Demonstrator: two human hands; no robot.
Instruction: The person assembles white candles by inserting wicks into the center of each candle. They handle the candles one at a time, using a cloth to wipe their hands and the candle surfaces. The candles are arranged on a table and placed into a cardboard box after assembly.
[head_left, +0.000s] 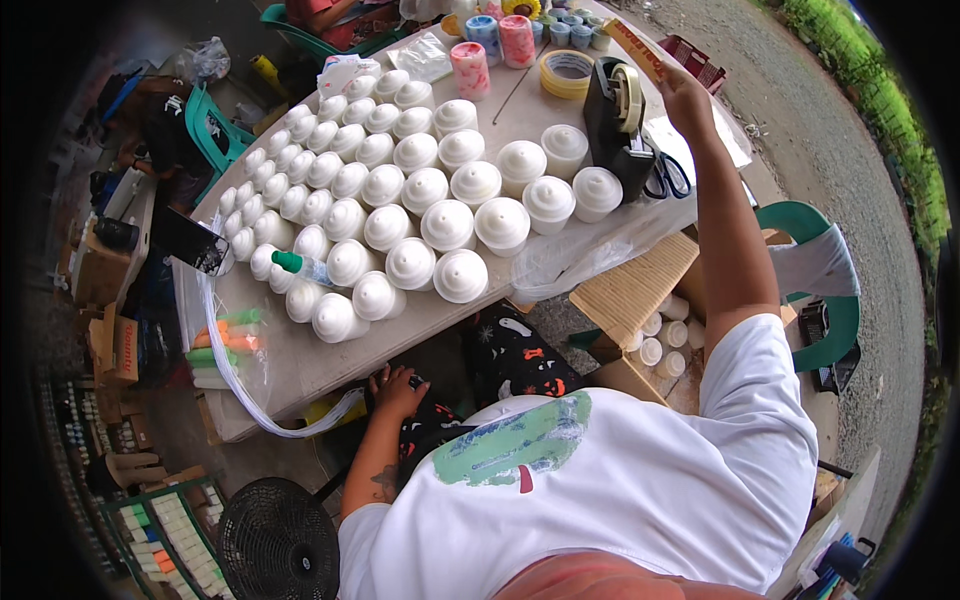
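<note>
My right hand [685, 100] reaches over the table's far right side and is closed around one end of a flat orange-tan printed strip [634, 48], which points up and left. Below my left chest, my left hand [398, 392] rests on my dark patterned trousers [515, 350] with its fingers apart. Rows of white cylindrical pieces with stepped, rounded tops [450, 225] cover much of the table [290, 375]. A small clear bottle with a green cap [300, 266] lies across some of them. The black tape dispenser [612, 130] stands near my right forearm.
Blue-handled scissors [668, 177] lie beside the dispenser. Behind are yellow tape rolls [566, 74] and red-marbled candles [470, 70]. An open cardboard box [640, 285] holds more white pieces. A bundle of white strands [235, 375] hangs over the left edge; a black fan [280, 540] stands below.
</note>
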